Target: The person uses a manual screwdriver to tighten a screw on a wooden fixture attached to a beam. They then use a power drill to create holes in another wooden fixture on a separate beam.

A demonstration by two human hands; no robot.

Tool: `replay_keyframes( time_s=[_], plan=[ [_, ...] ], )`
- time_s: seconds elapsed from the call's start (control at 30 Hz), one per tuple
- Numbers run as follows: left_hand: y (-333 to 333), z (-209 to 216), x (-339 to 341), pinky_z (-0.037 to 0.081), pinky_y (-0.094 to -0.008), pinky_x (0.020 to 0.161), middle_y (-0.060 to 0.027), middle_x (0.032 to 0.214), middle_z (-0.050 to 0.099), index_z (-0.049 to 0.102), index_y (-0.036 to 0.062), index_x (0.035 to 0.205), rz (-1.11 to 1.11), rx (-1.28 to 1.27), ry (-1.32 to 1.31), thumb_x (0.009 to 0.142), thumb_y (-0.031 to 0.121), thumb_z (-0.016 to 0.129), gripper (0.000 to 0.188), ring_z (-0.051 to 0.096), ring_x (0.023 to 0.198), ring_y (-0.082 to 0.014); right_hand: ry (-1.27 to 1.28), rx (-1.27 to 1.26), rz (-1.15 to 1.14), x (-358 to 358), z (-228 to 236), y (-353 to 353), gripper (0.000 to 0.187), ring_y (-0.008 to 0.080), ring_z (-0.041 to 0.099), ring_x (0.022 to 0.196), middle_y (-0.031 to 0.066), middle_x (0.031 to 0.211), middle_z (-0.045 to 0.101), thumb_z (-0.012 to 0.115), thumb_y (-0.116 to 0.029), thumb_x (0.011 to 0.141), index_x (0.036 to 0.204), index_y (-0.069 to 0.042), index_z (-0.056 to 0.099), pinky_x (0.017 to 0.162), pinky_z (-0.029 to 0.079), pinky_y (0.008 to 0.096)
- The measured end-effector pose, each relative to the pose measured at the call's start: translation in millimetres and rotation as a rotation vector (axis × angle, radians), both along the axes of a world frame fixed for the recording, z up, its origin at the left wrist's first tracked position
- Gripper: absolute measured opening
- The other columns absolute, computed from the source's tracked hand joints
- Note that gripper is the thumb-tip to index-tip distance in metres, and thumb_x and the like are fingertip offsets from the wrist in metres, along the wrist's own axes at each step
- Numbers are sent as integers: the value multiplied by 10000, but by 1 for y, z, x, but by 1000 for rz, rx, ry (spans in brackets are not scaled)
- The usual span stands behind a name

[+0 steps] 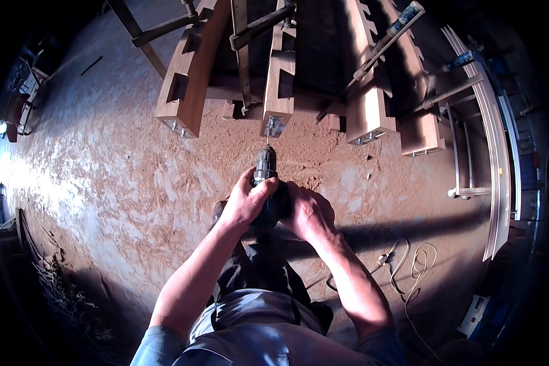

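Observation:
Both my hands are on a dark cordless drill (266, 163) pointed away from me. My left hand (246, 198) wraps the front of its body, thumb across the top just behind the chuck. Behind it, my right hand (309, 210) closes around the rear of the drill, though its fingers are mostly hidden. From the chuck a thin bit reaches the end of a notched wooden beam (279, 85), at a small metal plate (274, 126) there. Whether the bit is inside a hole or only touching, I cannot tell.
Another notched beam (192, 79) lies to the left, its end carrying metal studs. Two more beams (367, 116) (419, 131) stand to the right, with bar clamps (389, 41) across them. Sawdust (311, 158) covers the floor below. A cord (418, 274) lies at right, beside long pale strips (497, 158).

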State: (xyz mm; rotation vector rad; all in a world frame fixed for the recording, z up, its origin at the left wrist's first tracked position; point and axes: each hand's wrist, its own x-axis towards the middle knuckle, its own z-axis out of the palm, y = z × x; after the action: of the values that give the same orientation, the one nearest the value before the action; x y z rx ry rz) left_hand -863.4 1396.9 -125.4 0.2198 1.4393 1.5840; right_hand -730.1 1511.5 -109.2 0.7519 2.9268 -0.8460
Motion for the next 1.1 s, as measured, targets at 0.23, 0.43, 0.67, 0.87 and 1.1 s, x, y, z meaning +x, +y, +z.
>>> replay_keyframes(
  time_s=[0.23, 0.43, 0.67, 0.87, 1.1],
  plan=[
    [-1, -7, -1, 503, -305, 861, -80, 1078, 598, 453, -67, 1340, -6, 2, 10, 848, 376, 764, 732, 580, 971, -142, -40, -27, -6, -2, 3, 1, 597, 367, 694, 794, 168, 863, 686, 888, -245, 647, 1110, -66, 557, 647, 569, 447],
    [0, -6, -1, 505, -302, 854, -82, 1074, 597, 445, -71, 1345, -11, 2, -7, 843, 373, 765, 742, 582, 953, -140, 31, -20, -15, -1, 2, 1, 432, 373, 692, 766, 184, 822, 689, 812, -151, 707, 1058, -74, 572, 644, 558, 443],
    [2, -7, 0, 500, -302, 863, -83, 1073, 595, 422, -78, 1376, 0, -12, 16, 843, 366, 763, 774, 579, 956, -142, 47, 26, 4, -1, 0, 1, 495, 369, 691, 774, 166, 824, 687, 871, -223, 656, 1024, -50, 588, 650, 565, 454],
    [4, -10, -4, 490, -313, 883, -86, 1087, 593, 422, -83, 1381, -21, -32, 58, 836, 377, 764, 791, 569, 979, -151, -14, 25, -12, -6, -3, 1, 431, 371, 686, 795, 163, 825, 689, 848, -212, 670, 996, -55, 614, 694, 560, 465],
    [9, -3, -8, 490, -306, 878, -83, 1071, 595, 433, -88, 1365, -31, -45, 54, 843, 362, 754, 761, 571, 962, -148, -60, 10, -22, -10, 3, 4, 392, 362, 679, 826, 162, 860, 676, 835, -230, 694, 962, -51, 612, 703, 555, 457]
  ],
)
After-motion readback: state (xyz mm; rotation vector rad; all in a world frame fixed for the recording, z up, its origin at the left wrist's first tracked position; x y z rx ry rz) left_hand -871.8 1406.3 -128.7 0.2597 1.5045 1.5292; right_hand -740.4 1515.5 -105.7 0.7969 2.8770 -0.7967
